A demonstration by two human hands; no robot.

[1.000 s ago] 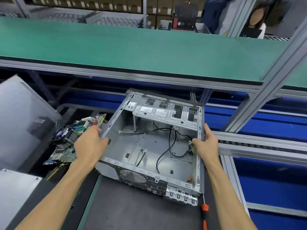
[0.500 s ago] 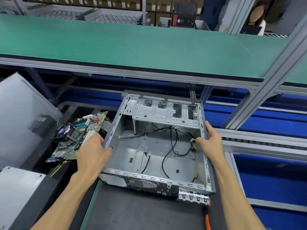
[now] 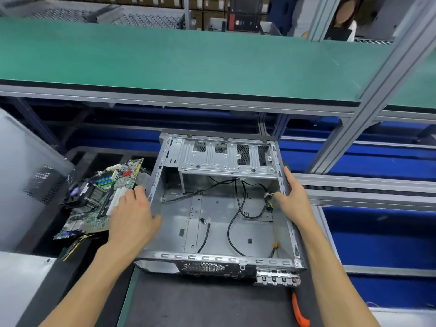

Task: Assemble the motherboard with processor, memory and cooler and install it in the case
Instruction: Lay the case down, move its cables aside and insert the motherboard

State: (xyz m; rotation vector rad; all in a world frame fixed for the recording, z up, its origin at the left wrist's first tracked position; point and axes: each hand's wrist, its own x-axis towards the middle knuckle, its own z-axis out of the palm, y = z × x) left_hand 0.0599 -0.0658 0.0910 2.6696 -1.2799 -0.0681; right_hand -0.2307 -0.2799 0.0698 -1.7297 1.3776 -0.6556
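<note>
Hands sit on opposite side walls of the open grey sheet-metal computer case point(image 3: 219, 223), which lies flat on the dark mat, its long axis running away from the person. The left hand point(image 3: 134, 218) curls over the left wall; the right hand point(image 3: 293, 199) grips the right wall, thumb inside. The green motherboard with fitted cooler and memory point(image 3: 101, 199) lies tilted just beside the case's left wall, directly past the left fingers point(image 3: 139, 192), so that hand is far nearer for lifting it in. Loose black cables point(image 3: 236, 208) cross the case floor and may need clearing.
</note>
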